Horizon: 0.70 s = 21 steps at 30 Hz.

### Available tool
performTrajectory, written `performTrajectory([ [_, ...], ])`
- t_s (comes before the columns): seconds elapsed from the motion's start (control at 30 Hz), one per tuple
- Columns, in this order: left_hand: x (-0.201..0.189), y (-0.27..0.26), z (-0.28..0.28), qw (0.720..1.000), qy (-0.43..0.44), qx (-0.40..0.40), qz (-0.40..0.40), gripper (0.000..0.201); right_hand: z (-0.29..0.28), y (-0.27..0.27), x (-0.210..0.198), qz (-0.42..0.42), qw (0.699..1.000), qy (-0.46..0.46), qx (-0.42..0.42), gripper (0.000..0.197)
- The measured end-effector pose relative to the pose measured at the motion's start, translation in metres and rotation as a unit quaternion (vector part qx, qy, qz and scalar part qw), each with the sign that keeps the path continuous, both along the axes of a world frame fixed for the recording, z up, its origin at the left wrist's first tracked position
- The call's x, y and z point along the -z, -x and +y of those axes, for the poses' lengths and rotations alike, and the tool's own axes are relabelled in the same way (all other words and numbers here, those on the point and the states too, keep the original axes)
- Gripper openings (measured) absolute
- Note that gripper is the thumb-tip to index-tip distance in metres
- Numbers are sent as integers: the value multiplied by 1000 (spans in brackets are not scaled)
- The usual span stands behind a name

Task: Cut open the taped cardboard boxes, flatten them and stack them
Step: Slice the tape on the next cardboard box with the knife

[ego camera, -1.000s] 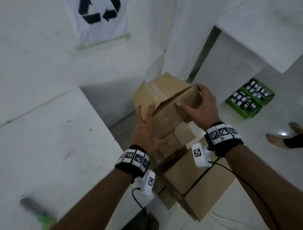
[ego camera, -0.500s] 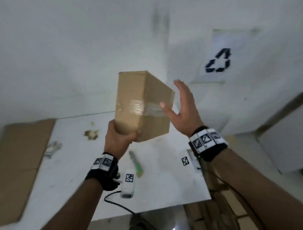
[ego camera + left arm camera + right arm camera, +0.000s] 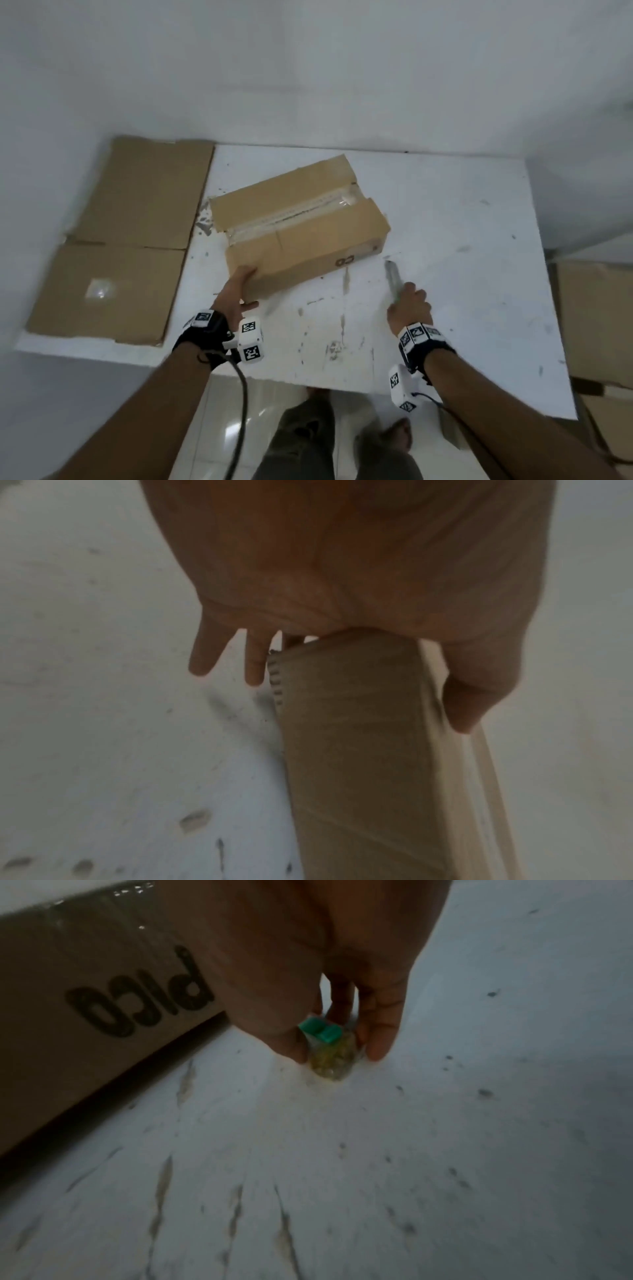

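Pinning the taped box (image 3: 298,226) at its near corner on the table (image 3: 462,291), my left hand (image 3: 236,294) wraps it, thumb below; my right hand (image 3: 409,306) fists the cutter (image 3: 393,279). I'd slice shallow along the seam tape (image 3: 294,214), blade away from fingers.

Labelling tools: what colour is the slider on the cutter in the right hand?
Teal-green slider on a yellowish translucent cutter; clearest in the right wrist view.

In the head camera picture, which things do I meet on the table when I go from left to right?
Flattened cardboard → left hand gripping the near corner of the taped box → cutter held in the right hand.
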<state>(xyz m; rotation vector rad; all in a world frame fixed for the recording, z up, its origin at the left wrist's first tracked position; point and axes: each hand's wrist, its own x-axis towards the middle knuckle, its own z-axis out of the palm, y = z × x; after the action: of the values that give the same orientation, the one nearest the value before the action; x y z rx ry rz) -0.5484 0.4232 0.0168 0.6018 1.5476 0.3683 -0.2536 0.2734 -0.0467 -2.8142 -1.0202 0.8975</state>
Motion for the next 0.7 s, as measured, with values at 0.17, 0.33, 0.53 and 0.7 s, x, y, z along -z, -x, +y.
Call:
performTrajectory([
  [0.17,11,-3,35,979,-138,102,106,135,8,-32,-28,129,983,-64,113,30],
  [0.33,-10,-32,77,914,-280,247,159,152,-15,-60,-106,334,869,-253,262,17],
  [0.53,-16,-65,77,882,-270,344,177,156,-25,-74,-172,433,817,-349,152,18],
  [0.7,-3,-69,-3,889,-273,346,124,149,-1,-65,-174,415,839,-337,104,25],
])
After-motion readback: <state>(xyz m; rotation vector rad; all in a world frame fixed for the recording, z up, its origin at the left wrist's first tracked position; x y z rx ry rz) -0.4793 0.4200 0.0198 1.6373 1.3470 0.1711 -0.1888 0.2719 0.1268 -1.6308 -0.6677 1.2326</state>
